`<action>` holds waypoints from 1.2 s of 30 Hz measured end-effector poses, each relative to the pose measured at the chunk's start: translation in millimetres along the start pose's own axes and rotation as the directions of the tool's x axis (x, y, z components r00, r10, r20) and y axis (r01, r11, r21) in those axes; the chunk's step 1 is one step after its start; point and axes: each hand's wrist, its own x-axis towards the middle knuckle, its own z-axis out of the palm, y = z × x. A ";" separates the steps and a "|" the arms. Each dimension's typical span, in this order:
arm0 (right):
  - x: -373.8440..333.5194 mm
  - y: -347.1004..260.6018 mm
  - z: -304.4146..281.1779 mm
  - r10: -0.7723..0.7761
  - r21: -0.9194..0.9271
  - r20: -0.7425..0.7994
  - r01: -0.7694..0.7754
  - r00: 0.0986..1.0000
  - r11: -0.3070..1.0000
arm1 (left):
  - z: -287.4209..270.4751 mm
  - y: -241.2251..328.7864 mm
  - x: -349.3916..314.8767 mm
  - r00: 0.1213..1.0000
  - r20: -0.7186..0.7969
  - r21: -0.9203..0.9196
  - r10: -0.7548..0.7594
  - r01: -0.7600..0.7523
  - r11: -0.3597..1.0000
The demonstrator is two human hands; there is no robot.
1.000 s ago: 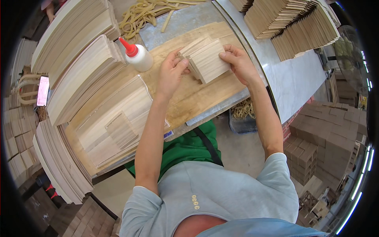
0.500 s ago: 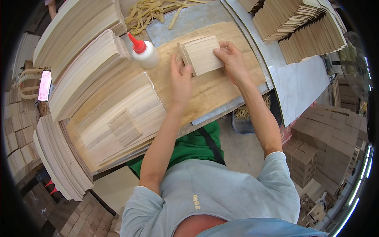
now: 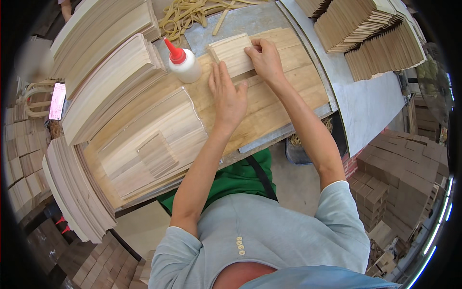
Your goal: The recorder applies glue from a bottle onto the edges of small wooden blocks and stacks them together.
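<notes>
A small, flat, square wooden box (image 3: 232,54) is at the far middle of the wooden work board, with a dark gap or shadow under its near edge. My right hand (image 3: 267,60) pinches its right edge, thumb on top and the other fingers curled behind. Against its near left corner rest the stretched fingers of my left hand (image 3: 229,96), the thumb apart from it. A white glue bottle (image 3: 186,68) with a red nozzle stands upright to the left. Nearer me lies a pale wooden panel (image 3: 185,113) with a whitish line along its edges and a small square wooden piece (image 3: 158,153) on top.
Tall stacks of thin wooden panels (image 3: 113,82) line the left side. Yellowish bands (image 3: 185,17) lie at the back. More stacked slats (image 3: 380,53) stand on the grey table (image 3: 370,106) at right. A lit phone (image 3: 57,101) is at far left.
The wooden box has shifted away from me and slightly left, and turned a little. My left thumb has come off it; my right hand has moved along with it.
</notes>
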 end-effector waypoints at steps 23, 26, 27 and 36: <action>-21.4 -65.1 -203.8 0.011 0.343 -0.419 0.147 0.908 0.928 | 8.9 195.2 144.7 0.924 0.195 -0.613 0.328 -0.147 0.777; -6.6 -69.4 -239.7 0.128 0.515 -0.448 0.138 0.885 0.846 | 31.1 232.1 199.4 0.895 0.323 -0.639 0.307 -0.034 0.769; -1.4 -67.1 -247.8 0.183 0.589 -0.435 0.125 0.881 0.799 | 39.5 239.7 211.8 0.877 0.394 -0.632 0.275 0.041 0.774; 19.7 -66.9 -261.7 0.220 0.684 -0.399 0.128 0.890 0.719 | 50.7 259.3 240.8 0.848 0.434 -0.523 0.305 -0.039 0.852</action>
